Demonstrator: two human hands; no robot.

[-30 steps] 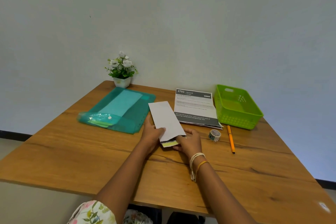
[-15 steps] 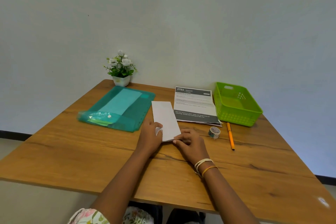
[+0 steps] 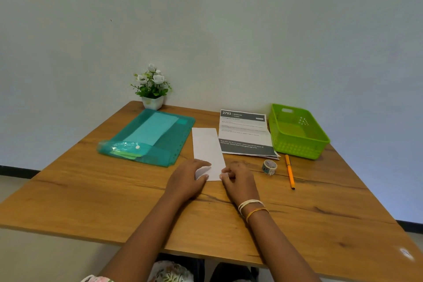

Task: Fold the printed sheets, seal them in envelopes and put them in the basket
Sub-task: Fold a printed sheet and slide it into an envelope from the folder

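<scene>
A long white envelope (image 3: 207, 149) lies flat on the wooden table (image 3: 114, 201), its near end between my hands. My left hand (image 3: 188, 178) pinches the near left corner, thumb below and fingers above a folded white flap. My right hand (image 3: 239, 182) has curled fingers and their tips sit on the near right corner. To the right of the envelope lies a stack of printed sheets (image 3: 246, 133) with a dark header and footer. The green plastic basket (image 3: 297, 144) stands at the far right with nothing in it.
A teal plastic folder (image 3: 148, 137) holding pale envelopes lies at the left. A small potted plant (image 3: 152, 89) stands by the wall. A roll of tape (image 3: 269, 166) and an orange pen (image 3: 289, 170) lie right of my right hand.
The envelope's open flap with its yellow strip has been folded down and is hidden. The envelope has turned straighter on the table, and both hands stay at its near end.
</scene>
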